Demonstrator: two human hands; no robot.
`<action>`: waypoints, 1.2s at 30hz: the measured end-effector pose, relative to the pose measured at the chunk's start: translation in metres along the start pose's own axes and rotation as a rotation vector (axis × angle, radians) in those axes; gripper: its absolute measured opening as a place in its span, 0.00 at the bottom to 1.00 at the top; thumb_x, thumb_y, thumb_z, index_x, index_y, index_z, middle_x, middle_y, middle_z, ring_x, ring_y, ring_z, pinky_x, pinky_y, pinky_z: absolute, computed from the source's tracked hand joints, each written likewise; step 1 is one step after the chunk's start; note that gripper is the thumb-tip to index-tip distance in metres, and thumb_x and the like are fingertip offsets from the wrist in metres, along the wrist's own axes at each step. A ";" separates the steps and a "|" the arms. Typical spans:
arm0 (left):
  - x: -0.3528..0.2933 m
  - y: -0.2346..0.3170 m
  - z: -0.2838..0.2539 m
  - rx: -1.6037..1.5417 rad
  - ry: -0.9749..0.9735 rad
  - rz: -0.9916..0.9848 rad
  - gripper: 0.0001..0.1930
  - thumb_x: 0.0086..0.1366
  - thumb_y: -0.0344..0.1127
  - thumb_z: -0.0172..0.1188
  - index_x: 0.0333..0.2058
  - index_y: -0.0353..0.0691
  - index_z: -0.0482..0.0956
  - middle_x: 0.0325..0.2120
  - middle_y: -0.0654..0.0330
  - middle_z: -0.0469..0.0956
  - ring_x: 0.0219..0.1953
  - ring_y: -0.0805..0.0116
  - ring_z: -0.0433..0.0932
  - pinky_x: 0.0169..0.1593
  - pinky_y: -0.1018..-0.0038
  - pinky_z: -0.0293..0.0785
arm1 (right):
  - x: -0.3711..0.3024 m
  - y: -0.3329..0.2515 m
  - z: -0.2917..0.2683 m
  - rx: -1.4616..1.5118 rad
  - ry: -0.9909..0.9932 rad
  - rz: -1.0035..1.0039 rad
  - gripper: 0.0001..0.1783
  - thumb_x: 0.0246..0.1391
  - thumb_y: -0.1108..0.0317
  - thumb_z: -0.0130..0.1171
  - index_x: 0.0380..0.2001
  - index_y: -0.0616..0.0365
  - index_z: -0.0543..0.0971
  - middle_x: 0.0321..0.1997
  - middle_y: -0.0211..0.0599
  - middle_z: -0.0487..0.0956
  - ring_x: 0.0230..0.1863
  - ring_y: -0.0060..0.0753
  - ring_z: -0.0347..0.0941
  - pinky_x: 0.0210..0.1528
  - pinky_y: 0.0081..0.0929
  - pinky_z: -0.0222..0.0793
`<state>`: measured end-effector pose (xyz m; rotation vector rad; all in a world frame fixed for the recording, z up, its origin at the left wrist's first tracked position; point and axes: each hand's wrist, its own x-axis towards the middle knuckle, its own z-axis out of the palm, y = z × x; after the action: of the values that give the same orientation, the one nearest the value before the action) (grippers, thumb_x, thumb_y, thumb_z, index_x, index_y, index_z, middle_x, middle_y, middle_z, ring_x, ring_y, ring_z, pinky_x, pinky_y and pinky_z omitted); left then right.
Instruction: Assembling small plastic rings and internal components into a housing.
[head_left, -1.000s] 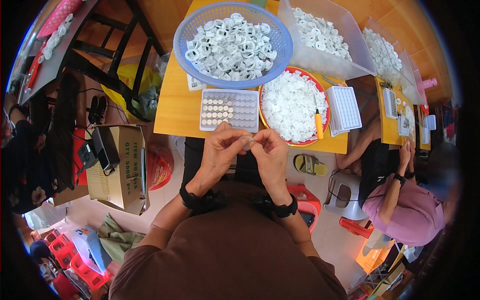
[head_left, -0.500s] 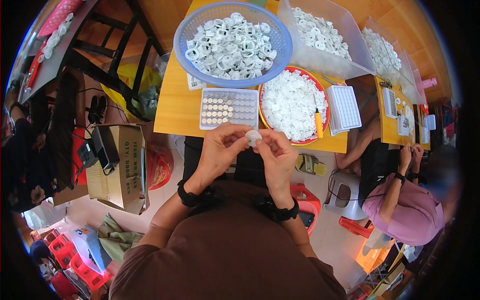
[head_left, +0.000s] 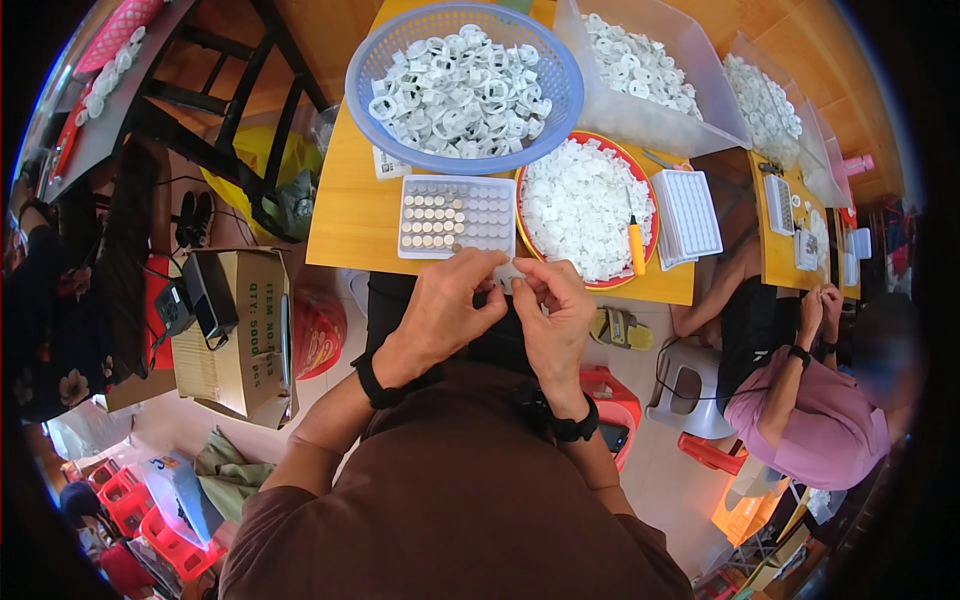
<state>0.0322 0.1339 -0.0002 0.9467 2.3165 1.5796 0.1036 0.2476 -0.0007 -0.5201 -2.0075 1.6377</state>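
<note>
Left hand [head_left: 437, 314]: raised just off the near edge of the counter, back of the hand up, fingers curled; index fingertip close to the piece, thumb standing apart nearer the torso; the grip is partly spread, and whether it bears on the piece I cannot tell
Right hand [head_left: 553, 318]: level with the left hand, wrist bent inward; its grip is pinched, thumb and index finger closed on the piece
Small white plastic piece [head_left: 508, 277]: between the two hands, partly hidden by fingertips
Forearms: angled inward from the near side, a black band on each wrist
Yellow wooden counter [head_left: 345, 230]: far, a blue perforated oval plastic basket [head_left: 560, 95] of white ring-shaped parts; to its right, a translucent plastic bin [head_left: 650, 128] of similar parts; near left, a whitish plastic tray [head_left: 425, 254] with rows of small round discs; beside it, a red-rimmed round tray [head_left: 632, 158] heaped with small white parts, an orange-handled tool [head_left: 637, 250] across its right side; farther right, a stack of white trays [head_left: 690, 215]
Pale tiled floor [head_left: 655, 480]: brown cardboard box [head_left: 230, 330] at left; yellowish slipper [head_left: 622, 330] right of the hands
Right side: a co-worker in a pink shirt [head_left: 805, 425], seated at another yellow counter [head_left: 780, 262]
</note>
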 end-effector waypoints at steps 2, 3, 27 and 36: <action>-0.001 -0.002 0.001 0.092 0.014 0.080 0.16 0.45 0.22 0.58 0.37 0.35 0.73 0.22 0.55 0.73 0.23 0.58 0.75 0.25 0.70 0.71 | 0.001 0.001 0.000 -0.020 -0.010 -0.002 0.11 0.42 0.82 0.56 0.33 0.62 0.79 0.24 0.31 0.71 0.22 0.17 0.67 0.23 0.14 0.62; 0.000 -0.004 0.001 0.093 0.014 0.076 0.16 0.45 0.22 0.58 0.37 0.35 0.73 0.22 0.55 0.73 0.23 0.58 0.75 0.25 0.70 0.71 | 0.001 0.002 0.000 -0.019 -0.012 0.001 0.11 0.42 0.82 0.56 0.33 0.62 0.79 0.24 0.31 0.71 0.22 0.17 0.67 0.23 0.14 0.62; 0.005 -0.007 -0.008 -0.884 -0.001 -0.423 0.06 0.55 0.20 0.52 0.32 0.32 0.76 0.32 0.62 0.71 0.34 0.73 0.73 0.37 0.79 0.71 | 0.003 -0.006 0.009 0.152 -0.080 0.044 0.07 0.46 0.82 0.56 0.32 0.66 0.76 0.30 0.34 0.73 0.29 0.22 0.75 0.30 0.16 0.72; 0.014 -0.013 -0.011 -1.158 -0.019 -0.519 0.08 0.54 0.20 0.50 0.34 0.33 0.74 0.31 0.61 0.73 0.34 0.71 0.73 0.41 0.76 0.70 | 0.015 -0.008 0.010 0.027 -0.060 -0.028 0.07 0.45 0.79 0.59 0.31 0.64 0.77 0.28 0.36 0.75 0.28 0.24 0.75 0.29 0.17 0.72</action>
<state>0.0113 0.1305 -0.0040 0.0584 1.0632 2.1050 0.0860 0.2462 0.0079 -0.4355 -2.0242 1.6794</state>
